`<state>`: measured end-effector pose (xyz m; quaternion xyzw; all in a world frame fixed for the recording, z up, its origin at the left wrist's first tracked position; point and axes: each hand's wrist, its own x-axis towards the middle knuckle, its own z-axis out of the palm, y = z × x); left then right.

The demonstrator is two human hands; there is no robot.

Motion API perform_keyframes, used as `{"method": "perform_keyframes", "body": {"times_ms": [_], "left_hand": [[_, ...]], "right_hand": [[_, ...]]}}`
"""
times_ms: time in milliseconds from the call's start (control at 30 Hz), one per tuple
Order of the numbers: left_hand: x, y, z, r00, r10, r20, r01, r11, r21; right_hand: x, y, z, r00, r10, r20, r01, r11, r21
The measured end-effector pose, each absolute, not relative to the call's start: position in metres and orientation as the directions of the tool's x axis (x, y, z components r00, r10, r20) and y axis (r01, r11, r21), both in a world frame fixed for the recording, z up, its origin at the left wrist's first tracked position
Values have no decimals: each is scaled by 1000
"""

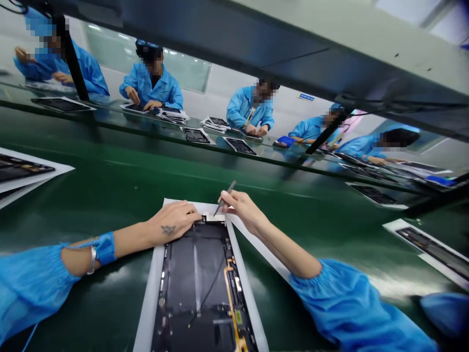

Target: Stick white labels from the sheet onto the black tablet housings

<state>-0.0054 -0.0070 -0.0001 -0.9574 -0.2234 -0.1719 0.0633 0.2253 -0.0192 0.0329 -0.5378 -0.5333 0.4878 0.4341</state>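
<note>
Blue smock sleeves (pixel 348 308) end in gathered cuffs; a blue anti-static wrist strap (pixel 104 248) circles the left arm, a butterfly tattoo (pixel 168 229) the left hand (pixel 170 222).

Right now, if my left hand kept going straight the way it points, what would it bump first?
Your left hand would probably meet the dark pointed tool in your right hand first, at its tip; depth is unclear, so it may pass above.

Co-workers in blue (pixel 152 90) opposite, w/ tablets (pixel 196 135) on bench (pixel 293 215).
</note>
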Motion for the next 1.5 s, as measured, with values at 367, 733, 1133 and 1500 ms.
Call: {"method": "perform_keyframes", "body": {"times_ms": [367,733,1133,1500], "left_hand": [[-5,-7,-5,822,425,379,434,-899,68],[-4,-8,-4,826,398,399,420,-907,35],[-4,-8,-4,833,400,383,422,-906,28],[-3,-8,-3,828,390,403,416,-909,26]], "right_hand": [[234,-20,21,-28,980,-196,131,-190,-973],[233,-15,20,-13,969,-246,99,-243,-965],[235,-15,20,-22,972,-234,129,-230,-965],[235,-14,18,-20,972,-233,143,-228,-963]]}}
